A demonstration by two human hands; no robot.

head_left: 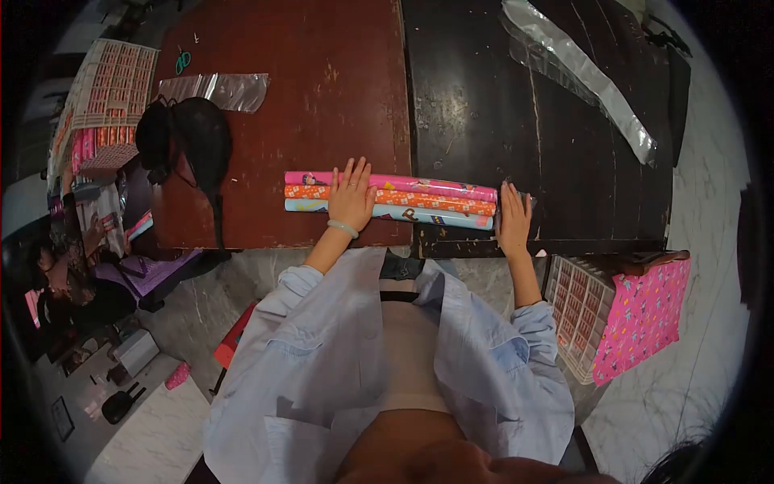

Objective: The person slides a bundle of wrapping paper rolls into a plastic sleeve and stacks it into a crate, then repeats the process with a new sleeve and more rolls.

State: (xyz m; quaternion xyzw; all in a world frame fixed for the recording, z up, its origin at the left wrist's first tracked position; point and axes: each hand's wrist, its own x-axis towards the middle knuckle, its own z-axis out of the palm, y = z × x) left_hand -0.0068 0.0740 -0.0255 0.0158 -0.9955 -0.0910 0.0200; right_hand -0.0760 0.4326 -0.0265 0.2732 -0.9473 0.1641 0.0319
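Three printed rolls, which look like wrapping paper, lie side by side across the seam between the table tops: a pink roll [427, 186], an orange roll [419, 200] and a light blue roll [427, 216]. My left hand [351, 198] rests flat across them toward their left end, fingers stretched out, with a pale bangle on the wrist. At their right ends, my right hand [513, 218] is held against the rolls with its fingers straight. A bit of clear film seems to show beside its fingertips.
On the reddish table top [298, 121] lie a black bag [197, 141], a clear plastic sleeve [234, 91] and green-handled scissors [183, 60]. More plastic sleeves [597, 81] cover part of the dark table top [459, 97]. Crates [113, 81] [576, 315] flank the table. Another person [68, 274] sits at left.
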